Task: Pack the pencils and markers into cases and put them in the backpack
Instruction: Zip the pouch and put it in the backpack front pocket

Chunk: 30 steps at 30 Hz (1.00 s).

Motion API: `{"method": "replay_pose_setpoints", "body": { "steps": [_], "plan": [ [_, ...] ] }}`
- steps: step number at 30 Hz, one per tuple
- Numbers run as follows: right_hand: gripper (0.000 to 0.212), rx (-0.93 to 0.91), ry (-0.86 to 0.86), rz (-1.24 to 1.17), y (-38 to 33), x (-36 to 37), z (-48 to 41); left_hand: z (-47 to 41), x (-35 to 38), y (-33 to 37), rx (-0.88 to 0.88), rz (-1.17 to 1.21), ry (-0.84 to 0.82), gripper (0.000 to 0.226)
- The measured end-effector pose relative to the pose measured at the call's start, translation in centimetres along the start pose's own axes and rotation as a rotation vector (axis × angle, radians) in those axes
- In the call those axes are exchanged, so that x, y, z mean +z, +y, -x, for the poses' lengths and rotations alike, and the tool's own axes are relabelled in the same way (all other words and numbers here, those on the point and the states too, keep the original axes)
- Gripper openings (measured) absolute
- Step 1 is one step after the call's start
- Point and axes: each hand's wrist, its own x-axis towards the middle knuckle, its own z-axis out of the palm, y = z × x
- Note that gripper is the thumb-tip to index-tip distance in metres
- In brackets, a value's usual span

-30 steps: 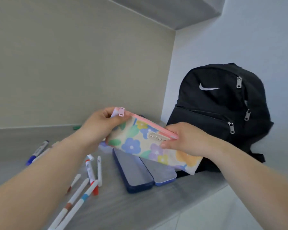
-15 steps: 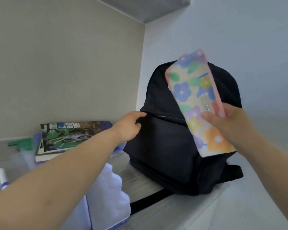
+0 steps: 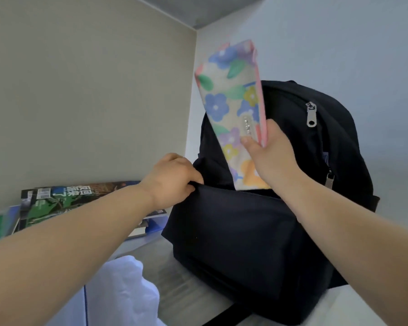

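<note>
Lower than a moment before, the floral pencil case (image 3: 231,109) now has its bottom end inside an open pocket of the black backpack (image 3: 245,243), with its top leaning left. The right hand (image 3: 271,156) keeps its grip around the case. The left hand (image 3: 172,180) pinches the pocket edge. The backpack stands on the bench (image 3: 170,274), beside a magazine (image 3: 64,201).

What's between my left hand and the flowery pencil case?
Only fabric of the black backpack lies between the left hand and the flowery pencil case, per the head view.
</note>
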Motion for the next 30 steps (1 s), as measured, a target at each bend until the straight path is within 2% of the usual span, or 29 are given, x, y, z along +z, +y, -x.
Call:
{"method": "replay_pose_setpoints", "body": {
  "steps": [2,4,6,7,11,15,17,19,23,27,29,30],
  "plan": [
    [0.021,0.02,-0.155,0.056,0.5,0.1,0.4,0.9,-0.3,-0.2,0.019,0.03,0.06,0.025],
    [0.005,0.049,-0.306,0.159,0.7,-0.3,1.0,1.5,-0.7,-0.1,0.073,0.008,0.135,0.023],
    [0.029,0.053,-0.429,0.281,0.9,-0.6,1.1,1.7,-0.6,0.0,0.137,-0.032,0.183,0.02],
    [0.034,0.068,-0.481,0.333,0.8,-0.8,1.2,1.8,-0.4,0.1,0.154,-0.037,0.213,0.019],
    [0.014,0.125,-0.619,0.512,0.0,-1.6,0.4,1.7,-0.2,0.6,0.177,0.01,0.229,0.015],
    [0.014,0.226,-0.776,0.681,0.3,-1.6,-0.4,1.4,0.2,0.8,0.189,0.015,0.264,0.029],
    [0.015,0.284,-0.829,0.687,0.9,-1.4,-0.6,1.1,0.2,1.1,0.181,0.02,0.267,0.028],
    [0.025,0.301,-0.831,0.64,1.6,-1.3,-0.7,0.8,0.4,1.2,0.139,0.048,0.27,0.027],
    [0.037,0.19,-0.634,0.49,2.4,-0.5,-0.5,0.7,0.3,1.2,0.059,0.134,0.228,0.03],
    [0.009,0.227,-0.484,0.083,2.7,1.7,1.0,0.8,-0.5,1.5,-0.073,0.148,0.192,0.025],
    [0.022,0.288,-0.526,0.033,3.0,2.2,1.6,1.0,-0.7,1.4,-0.101,0.152,0.235,0.028],
    [0.027,0.288,-0.586,0.142,3.1,2.1,1.6,1.0,-0.8,1.4,-0.1,0.15,0.253,0.028]
  ]
}}
